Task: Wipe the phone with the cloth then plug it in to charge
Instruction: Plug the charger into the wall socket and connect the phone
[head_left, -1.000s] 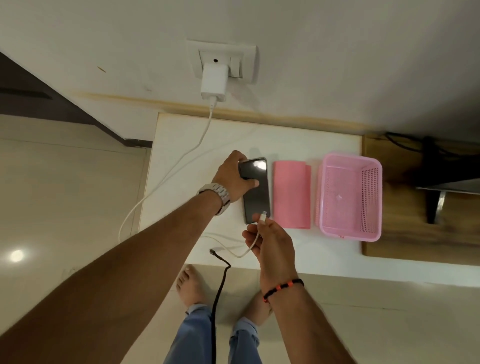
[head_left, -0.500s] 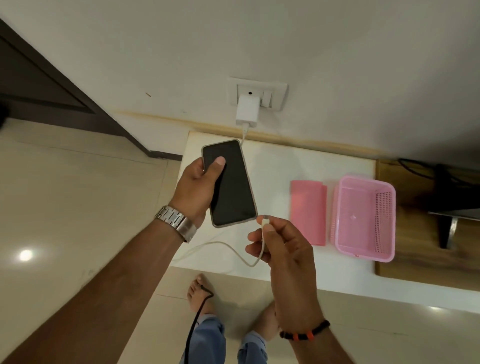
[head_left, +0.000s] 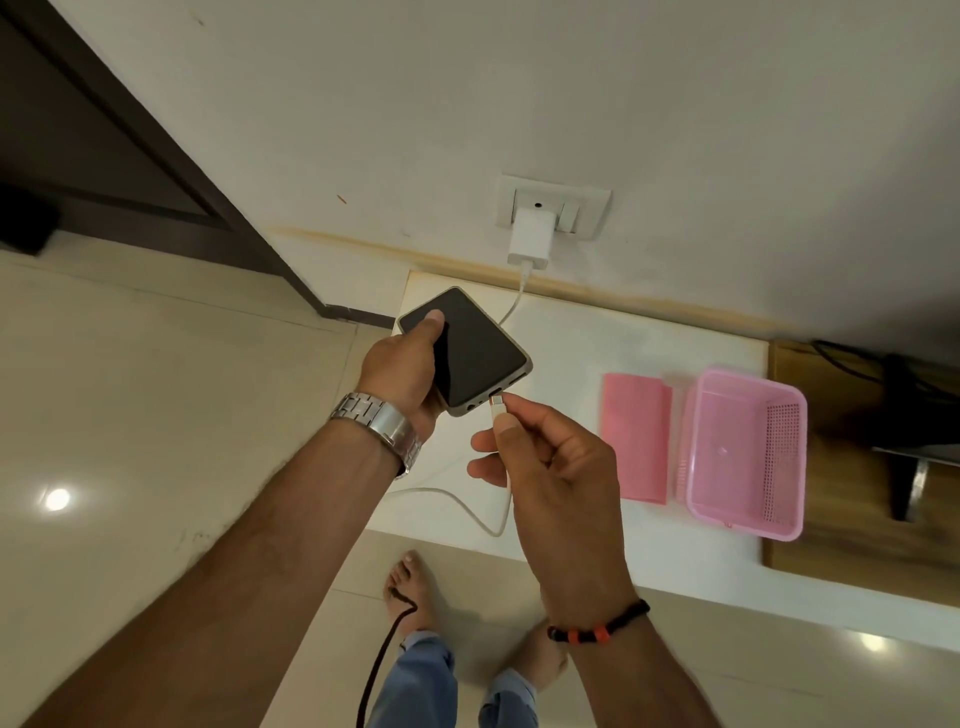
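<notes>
Bare forearms, silver metal link watch (head_left: 382, 423) on left wrist, black beaded bracelet with orange beads (head_left: 597, 626) on right wrist, light blue trouser legs (head_left: 415, 686), bare feet (head_left: 408, 582)

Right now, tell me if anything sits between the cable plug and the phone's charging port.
Nothing visible does. The right hand pinches the cable plug just off the bottom edge of the phone, which the left hand holds above the table. The gap between plug and port is bare.

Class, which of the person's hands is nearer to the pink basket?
Right. The right hand, holding the cable plug, is closer to the pink basket; the left hand, gripping the phone, is farther away.
</notes>
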